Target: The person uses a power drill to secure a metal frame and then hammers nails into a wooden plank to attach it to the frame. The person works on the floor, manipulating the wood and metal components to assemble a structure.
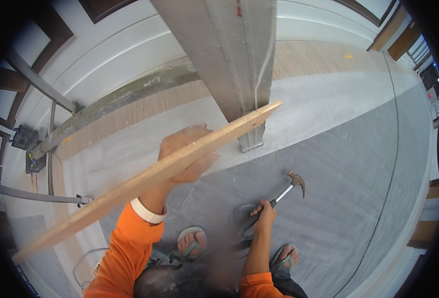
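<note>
A long, thin wooden board (130,185) slants across the view from lower left to upper right, its pale edge toward me. My left hand (179,140) is closed around it near the middle, with fingers showing on both sides of the edge. The board's far end overlaps a grey metal post (239,59); whether the two touch I cannot tell. Lower and to the right, my right hand (265,216) grips a claw hammer (283,193) by its dark handle. The hammer's rusty head points away from me, above the grey floor.
Grey sheeting (338,164) covers the floor, crossed on the right by a dark cable (396,129). Wood-look flooring (318,57) runs along the white wall (130,44). Metal poles (35,196) and a black crate (25,137) stand left. My sandalled feet (192,243) are below.
</note>
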`<state>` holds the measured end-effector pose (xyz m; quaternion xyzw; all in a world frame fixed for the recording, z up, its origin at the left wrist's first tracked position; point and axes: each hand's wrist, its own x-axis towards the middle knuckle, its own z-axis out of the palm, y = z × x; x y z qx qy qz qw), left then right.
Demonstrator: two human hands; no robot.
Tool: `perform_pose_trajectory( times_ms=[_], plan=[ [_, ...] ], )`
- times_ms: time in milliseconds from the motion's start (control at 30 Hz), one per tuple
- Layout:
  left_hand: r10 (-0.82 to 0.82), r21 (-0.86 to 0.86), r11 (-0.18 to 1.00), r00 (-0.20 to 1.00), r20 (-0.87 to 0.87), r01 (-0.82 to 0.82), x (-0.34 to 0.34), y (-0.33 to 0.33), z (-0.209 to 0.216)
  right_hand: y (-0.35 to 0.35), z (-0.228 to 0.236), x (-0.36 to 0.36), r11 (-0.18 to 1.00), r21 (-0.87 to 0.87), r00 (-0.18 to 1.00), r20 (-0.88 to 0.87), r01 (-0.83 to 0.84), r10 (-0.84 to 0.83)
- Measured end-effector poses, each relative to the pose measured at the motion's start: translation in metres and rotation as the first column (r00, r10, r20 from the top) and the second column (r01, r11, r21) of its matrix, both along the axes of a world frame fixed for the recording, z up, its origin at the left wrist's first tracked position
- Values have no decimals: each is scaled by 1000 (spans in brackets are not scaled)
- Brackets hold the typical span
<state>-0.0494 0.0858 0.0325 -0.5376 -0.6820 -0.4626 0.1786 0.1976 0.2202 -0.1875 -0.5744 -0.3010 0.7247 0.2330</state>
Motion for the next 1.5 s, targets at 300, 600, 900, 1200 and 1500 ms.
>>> perform_pose_trajectory(
  times_ms=[300, 600, 900, 1200, 1500],
  plan=[
    [0, 21, 1000, 999, 45, -1, 2, 0, 1, -3, -6, -10, 999, 4, 994, 105, -41, 40],
    [0, -43, 999, 925, 380, 18, -7, -4, 26, -36, 38, -32, 990, 62, 992, 1, -125, 125],
    [-56, -38, 997, 958, 281, 70, -24, -1, 25, -88, 145, -86, 982, 52, 787, -591, -182, 177],
    [-104, 25, 995, 963, 249, 101, -26, 1, 28, -119, 172, -102, 898, -369, 557, -810, -240, -184],
    [-94, 67, 995, 961, 259, 80, -27, 1, 29, -125, 183, -105, 958, -91, 546, -834, -273, 77]
  ],
)
